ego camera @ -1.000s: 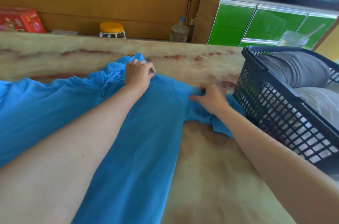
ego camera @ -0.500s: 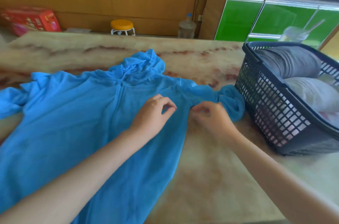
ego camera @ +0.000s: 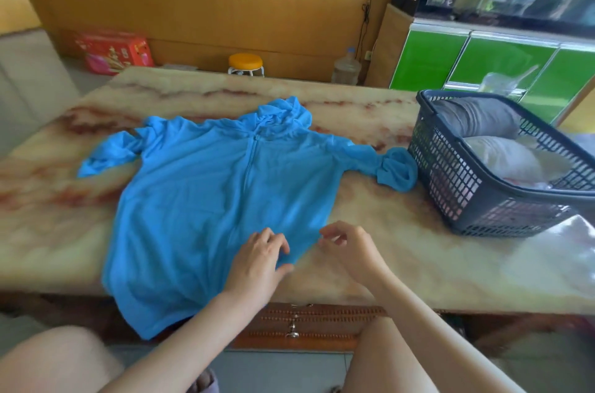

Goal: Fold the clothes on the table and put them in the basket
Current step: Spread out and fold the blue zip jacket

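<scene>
A blue hooded jacket (ego camera: 206,199) lies spread front-up on the marble table (ego camera: 402,251), and its zip runs away from the person's left hand (ego camera: 257,259). That hand rests on the jacket's near right part, with the fingers bent on the cloth and the thumb at the fabric's edge. Whether it pinches the cloth cannot be told. The right hand (ego camera: 349,248) is just beside it, over bare marble next to the jacket's edge, with fingers loosely curled and nothing in them. Beyond both hands the hood (ego camera: 283,112) lies bunched at the far end of the jacket. One sleeve (ego camera: 106,153) is crumpled far out past the left hand. The other sleeve ends in a rolled cuff (ego camera: 397,172) beyond the right hand, just beside the wall of a dark lattice basket (ego camera: 450,173). The basket stands on the table further out on the right hand's side and holds a grey garment (ego camera: 476,117) and a white one (ego camera: 502,157). The jacket's hem hangs over the table edge below the left forearm.
</scene>
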The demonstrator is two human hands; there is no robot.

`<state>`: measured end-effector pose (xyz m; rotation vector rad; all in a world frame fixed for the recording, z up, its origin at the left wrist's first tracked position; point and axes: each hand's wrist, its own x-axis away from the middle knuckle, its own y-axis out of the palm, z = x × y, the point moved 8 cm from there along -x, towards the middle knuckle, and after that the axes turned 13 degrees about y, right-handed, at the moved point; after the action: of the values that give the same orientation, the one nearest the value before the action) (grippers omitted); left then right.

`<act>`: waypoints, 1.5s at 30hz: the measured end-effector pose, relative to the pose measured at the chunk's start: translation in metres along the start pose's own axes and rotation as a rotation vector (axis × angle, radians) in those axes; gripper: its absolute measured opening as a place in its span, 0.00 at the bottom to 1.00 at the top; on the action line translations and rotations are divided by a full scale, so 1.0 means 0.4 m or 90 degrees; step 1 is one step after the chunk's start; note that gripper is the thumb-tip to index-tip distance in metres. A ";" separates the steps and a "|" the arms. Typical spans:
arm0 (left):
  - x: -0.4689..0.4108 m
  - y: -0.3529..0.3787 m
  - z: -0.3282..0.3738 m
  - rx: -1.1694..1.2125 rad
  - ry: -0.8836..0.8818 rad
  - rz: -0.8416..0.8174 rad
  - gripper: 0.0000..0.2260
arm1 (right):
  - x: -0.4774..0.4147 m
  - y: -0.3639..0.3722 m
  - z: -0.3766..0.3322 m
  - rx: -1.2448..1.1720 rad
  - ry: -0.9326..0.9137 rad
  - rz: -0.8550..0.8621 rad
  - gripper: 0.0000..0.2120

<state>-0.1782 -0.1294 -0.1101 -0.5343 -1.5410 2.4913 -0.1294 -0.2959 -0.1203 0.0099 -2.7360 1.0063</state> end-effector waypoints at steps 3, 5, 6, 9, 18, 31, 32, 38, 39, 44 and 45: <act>0.007 -0.023 -0.031 0.044 -0.036 0.070 0.05 | 0.039 0.011 0.008 -0.005 0.006 -0.012 0.07; 0.013 -0.042 -0.064 0.185 -0.122 0.131 0.05 | 0.056 0.017 0.013 -0.013 0.006 -0.014 0.07; 0.015 -0.050 -0.085 0.272 -0.181 0.164 0.05 | 0.062 0.020 0.015 -0.019 0.008 -0.016 0.07; 0.026 -0.050 -0.144 0.541 -0.346 0.249 0.04 | 0.073 0.033 0.011 -0.066 0.021 -0.028 0.08; 0.043 -0.061 -0.185 0.696 -0.423 0.287 0.09 | 0.087 0.169 -0.068 -0.172 0.110 -0.105 0.14; 0.062 -0.083 -0.230 0.633 -0.401 0.303 0.05 | 0.098 0.166 -0.111 0.143 0.072 0.089 0.06; 0.063 -0.085 -0.229 0.633 -0.399 0.303 0.05 | 0.101 0.166 -0.111 0.132 0.060 0.084 0.06; 0.050 -0.111 -0.202 0.581 -0.347 0.299 0.05 | 0.161 0.055 -0.050 0.192 0.051 0.116 0.06; 0.047 -0.113 -0.195 0.571 -0.339 0.297 0.05 | 0.175 0.043 -0.032 0.246 0.051 0.092 0.07; 0.033 -0.067 -0.132 0.456 -0.274 0.170 0.04 | 0.230 0.060 0.045 0.267 0.087 -0.095 0.07; 0.033 -0.057 -0.119 0.423 -0.255 0.155 0.05 | 0.225 0.056 0.043 0.241 0.076 -0.075 0.05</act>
<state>-0.1735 -0.0752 -0.1119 -0.1190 -0.6538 3.2068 -0.2224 -0.2835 -0.1282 0.1656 -2.3705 1.4220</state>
